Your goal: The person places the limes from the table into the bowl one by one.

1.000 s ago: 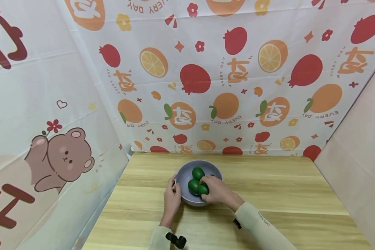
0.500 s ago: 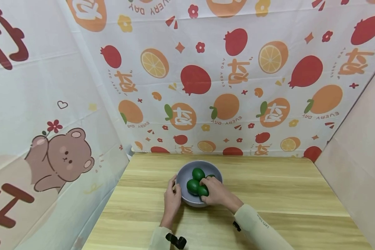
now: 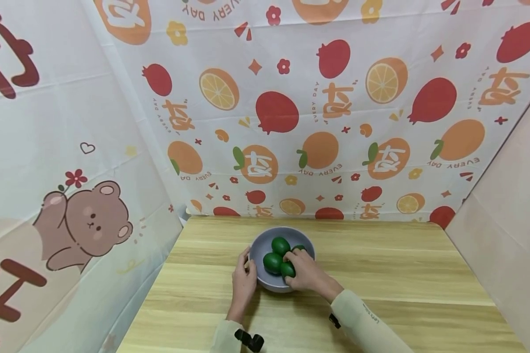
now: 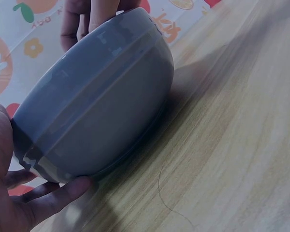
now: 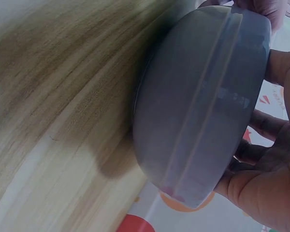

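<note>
A grey-purple bowl (image 3: 259, 245) stands on the table, with several smooth, dark green, egg-shaped fruits inside. My left hand (image 3: 244, 278) holds the bowl's left side. In the left wrist view, its fingers (image 4: 63, 197) lie low against the outer wall. My right hand (image 3: 308, 271) reaches in over the right rim and grips a green fruit (image 3: 287, 269) at the front. Beside that lie another green fruit (image 3: 272, 263) on the left and one green fruit (image 3: 280, 245) behind. A further green fruit (image 3: 298, 248) is partly hidden by the right hand. In both wrist views the bowl wall hides the fruits.
The light wooden table (image 3: 393, 274) ends at a fruit-printed cloth (image 3: 335, 171) behind it. Another cloth with a printed bear (image 3: 92, 220) hangs at the left, and a pale cloth (image 3: 508, 220) at the right. A thin hair (image 4: 160, 188) lies on the wood.
The left green fruit has shifted slightly left. More of the fruit behind my right hand shows than one second ago. Both hands stay nearly in place at the bowl.
</note>
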{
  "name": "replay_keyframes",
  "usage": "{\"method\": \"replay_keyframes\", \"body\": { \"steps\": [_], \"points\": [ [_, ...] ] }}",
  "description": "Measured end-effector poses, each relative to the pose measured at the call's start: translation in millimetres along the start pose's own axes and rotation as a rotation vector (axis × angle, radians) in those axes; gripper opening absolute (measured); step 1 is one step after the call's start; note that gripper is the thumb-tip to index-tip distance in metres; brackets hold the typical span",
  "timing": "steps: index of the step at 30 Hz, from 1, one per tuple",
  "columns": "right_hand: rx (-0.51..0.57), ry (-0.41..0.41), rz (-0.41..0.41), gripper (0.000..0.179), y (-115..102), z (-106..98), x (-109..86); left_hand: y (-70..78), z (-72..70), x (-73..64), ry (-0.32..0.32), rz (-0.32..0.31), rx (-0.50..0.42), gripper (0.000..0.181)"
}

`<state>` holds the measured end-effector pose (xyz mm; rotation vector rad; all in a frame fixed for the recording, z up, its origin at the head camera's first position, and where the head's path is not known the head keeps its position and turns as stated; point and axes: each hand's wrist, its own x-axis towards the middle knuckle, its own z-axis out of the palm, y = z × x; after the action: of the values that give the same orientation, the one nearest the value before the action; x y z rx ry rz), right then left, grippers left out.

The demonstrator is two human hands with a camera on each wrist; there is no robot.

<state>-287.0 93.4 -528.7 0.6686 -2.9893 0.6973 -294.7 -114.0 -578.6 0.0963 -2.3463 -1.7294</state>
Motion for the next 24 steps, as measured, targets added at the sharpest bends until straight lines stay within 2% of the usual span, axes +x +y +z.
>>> {"method": "replay_keyframes", "body": {
  "steps": [13, 24],
  "points": [
    [0.004, -0.024, 0.035, 0.044, 1.4, 4.9, -0.2, -1.6, 1.4, -1.1, 0.002, 0.002, -0.009, 0.045],
    [-0.031, -0.029, 0.012, 0.04, -2.1, 4.1, -2.0, 1.2, 1.2, 0.0, 0.001, -0.003, -0.015, 0.044]
  ]
}}
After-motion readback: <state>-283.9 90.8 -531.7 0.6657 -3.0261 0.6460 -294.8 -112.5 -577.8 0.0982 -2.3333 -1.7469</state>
